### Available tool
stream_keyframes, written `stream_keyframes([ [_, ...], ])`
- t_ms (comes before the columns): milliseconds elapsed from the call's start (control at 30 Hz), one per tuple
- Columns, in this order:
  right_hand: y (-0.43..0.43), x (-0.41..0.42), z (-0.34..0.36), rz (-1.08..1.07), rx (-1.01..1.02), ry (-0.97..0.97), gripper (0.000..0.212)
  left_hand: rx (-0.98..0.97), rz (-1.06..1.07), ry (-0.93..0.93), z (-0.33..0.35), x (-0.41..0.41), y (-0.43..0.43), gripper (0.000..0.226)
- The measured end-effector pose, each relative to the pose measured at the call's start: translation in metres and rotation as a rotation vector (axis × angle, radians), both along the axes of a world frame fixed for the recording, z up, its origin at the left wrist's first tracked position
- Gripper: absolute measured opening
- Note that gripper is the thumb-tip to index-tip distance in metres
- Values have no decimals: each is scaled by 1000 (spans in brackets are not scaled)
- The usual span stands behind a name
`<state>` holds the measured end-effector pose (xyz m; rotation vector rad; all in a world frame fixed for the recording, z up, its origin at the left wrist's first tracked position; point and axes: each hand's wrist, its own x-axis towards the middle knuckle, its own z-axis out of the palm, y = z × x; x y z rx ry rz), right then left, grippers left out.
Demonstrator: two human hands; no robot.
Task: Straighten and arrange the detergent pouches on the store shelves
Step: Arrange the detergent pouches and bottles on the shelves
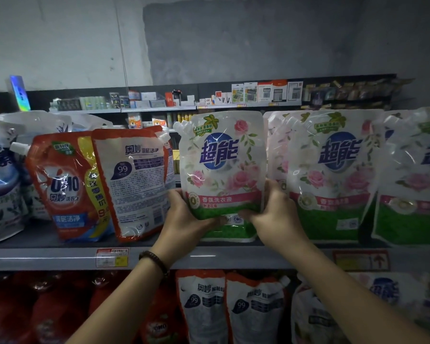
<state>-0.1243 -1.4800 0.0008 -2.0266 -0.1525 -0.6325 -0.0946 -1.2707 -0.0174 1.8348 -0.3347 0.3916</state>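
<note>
Gripped rose-print detergent pouch (222, 170) at lower corners with left hand (184, 217) and right hand (276, 212), upright on shelf (47, 258). Judged soft, liquid-heavy, slick; best supported low, both sides.

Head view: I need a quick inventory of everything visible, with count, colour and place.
rose pouch: one, white-pink-green, middle shelf centre, upright
matching pouches: at least two, same colours, right of it
orange pouches: two, left of centre, one back-out
blue-white pouches: count unclear, far left
lower pouches: two, orange-white, below that shelf
price tags: two, red-yellow, that shelf's front edge
boxed goods: many, mixed colours, rear shelf
bracelet: one, dark beads, left wrist
left hand: one, grips rose pouch's lower left
right hand: one, grips its lower right
</note>
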Motion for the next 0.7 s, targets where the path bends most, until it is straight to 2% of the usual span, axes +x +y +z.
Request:
stream_keyframes([
  [233, -3, 5, -2, -43, -88, 4, 56, 87, -165, 71, 4, 4, 15, 90],
  [467, -8, 10, -6, -78, -45, -7, 56, 183, -41, -13, 0, -2, 3, 92],
  [700, -11, 4, -6, -90, -44, -35, 54, 197, 20, -63, -2, -2, -7, 93],
])
